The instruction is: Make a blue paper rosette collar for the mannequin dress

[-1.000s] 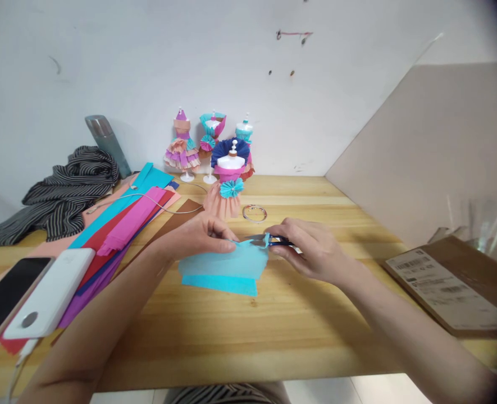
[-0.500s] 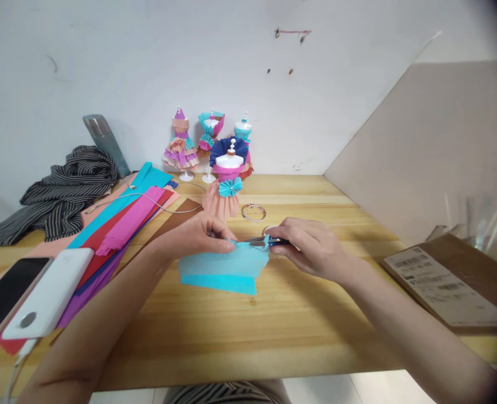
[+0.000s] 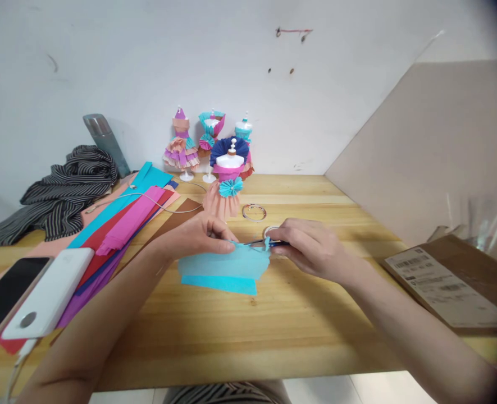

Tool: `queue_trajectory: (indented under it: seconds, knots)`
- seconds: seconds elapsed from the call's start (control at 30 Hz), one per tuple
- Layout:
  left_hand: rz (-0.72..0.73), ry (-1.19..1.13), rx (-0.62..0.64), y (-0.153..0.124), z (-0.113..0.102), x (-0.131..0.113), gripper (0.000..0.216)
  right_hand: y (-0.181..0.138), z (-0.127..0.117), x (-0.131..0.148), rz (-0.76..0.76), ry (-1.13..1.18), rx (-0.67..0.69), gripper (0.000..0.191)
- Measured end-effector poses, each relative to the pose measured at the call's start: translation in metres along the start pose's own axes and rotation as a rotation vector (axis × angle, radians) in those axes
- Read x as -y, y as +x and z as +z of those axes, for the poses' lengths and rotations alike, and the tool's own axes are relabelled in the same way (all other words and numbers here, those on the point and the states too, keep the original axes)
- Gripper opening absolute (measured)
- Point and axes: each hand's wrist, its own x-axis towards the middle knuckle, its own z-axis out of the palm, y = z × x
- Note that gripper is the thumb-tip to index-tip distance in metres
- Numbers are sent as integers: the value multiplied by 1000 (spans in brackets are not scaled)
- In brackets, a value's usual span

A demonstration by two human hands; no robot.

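Note:
My left hand (image 3: 206,234) pinches the upper edge of a light-blue sheet of crepe paper (image 3: 225,262) between thumb and fingers. My right hand (image 3: 309,244) is closed around the handles of small scissors (image 3: 278,243). Their blades lie along the paper's top edge and point toward my left fingertips. A narrow curled strip of the paper stands up over the blades. Beneath the sheet, a brighter blue piece of paper (image 3: 218,284) lies on the table. Just beyond my hands stands a mini dress form (image 3: 227,179) in a peach skirt with a blue rosette.
More dressed forms (image 3: 181,146) stand against the wall. A wire ring (image 3: 254,212) lies beyond my hands. To the left are coloured paper sheets (image 3: 126,216), a power bank (image 3: 50,294), a phone (image 3: 10,303), striped cloth (image 3: 71,193) and a bottle (image 3: 107,143). A cardboard box (image 3: 454,286) sits at right.
The scissor blades now reach slightly nearer to my left fingers along the paper's edge. Both hands stay almost in place.

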Motion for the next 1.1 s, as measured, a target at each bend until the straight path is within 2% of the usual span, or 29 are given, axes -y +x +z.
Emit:
queue_trajectory:
  seconds: [0.43, 0.67, 1.1]
  knots:
    - [21, -23, -10, 0, 0, -2, 19, -1, -3, 2, 14, -27, 2, 16]
    - [51, 71, -21, 0, 1, 0, 23, 1, -1, 4, 33, -35, -8, 20]
    - [26, 38, -14, 0, 1, 0, 23, 2, -2, 2, 32, -63, -16, 19]
